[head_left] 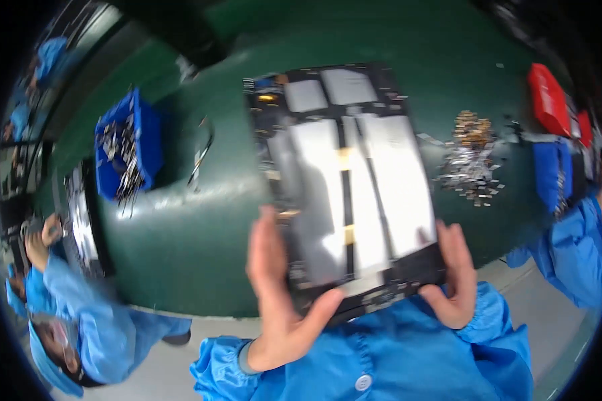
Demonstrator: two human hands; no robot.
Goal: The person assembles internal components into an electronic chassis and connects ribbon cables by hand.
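In front of me I hold an opened tablet (394, 180), a flat black-framed slab with silver battery cells, dark strips and small boards along its edges. My left hand (284, 301) is closed on its near left corner, the thumb lying over the near edge and the fingers along the left side. At the near right corner, my right hand (456, 277) grips it with the thumb at the near edge and the fingers up the right side. The tablet is slightly tilted and blurred. Whether its far end touches the table I cannot tell.
A blue bin (150, 137) of small parts and a thin cable (204, 154) lie left on the green table (201, 247). Right are a pile of small metallic pieces (471, 164), a red bin (547, 100) and a blue bin (550, 170). Co-workers sit on both sides.
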